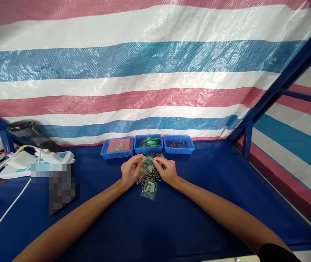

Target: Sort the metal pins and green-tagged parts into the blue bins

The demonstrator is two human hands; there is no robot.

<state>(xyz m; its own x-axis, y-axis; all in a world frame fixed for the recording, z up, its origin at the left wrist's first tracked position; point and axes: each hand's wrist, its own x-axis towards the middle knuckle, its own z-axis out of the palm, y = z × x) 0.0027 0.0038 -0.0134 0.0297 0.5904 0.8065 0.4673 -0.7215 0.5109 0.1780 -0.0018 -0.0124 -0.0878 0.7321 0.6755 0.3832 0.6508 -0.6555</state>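
My left hand [132, 170] and my right hand [168, 171] meet close together over a small pile, thumbs and forefingers pinched. Between the fingertips shows a small greenish clear plastic bag [149, 156], its edges partly covered by my fingers. Under and between the hands lie many thin dark metal pins [152, 175], which look like small drill bits. A reddish clear bag [140, 177] peeks out beside my left fingers. Nearer to me, a small green-tinted bag [149, 190] with pale pieces inside rests flat on the blue table [150, 222].
Behind the pile stand three blue bins: the left one [106, 154] with a reddish bag, the middle one [148, 150] with green bags, the right one [179, 150] with loose metal pins. At left are a power strip [65, 157], white cables, a dark jug [32, 134] and a blurred-out object [63, 189].
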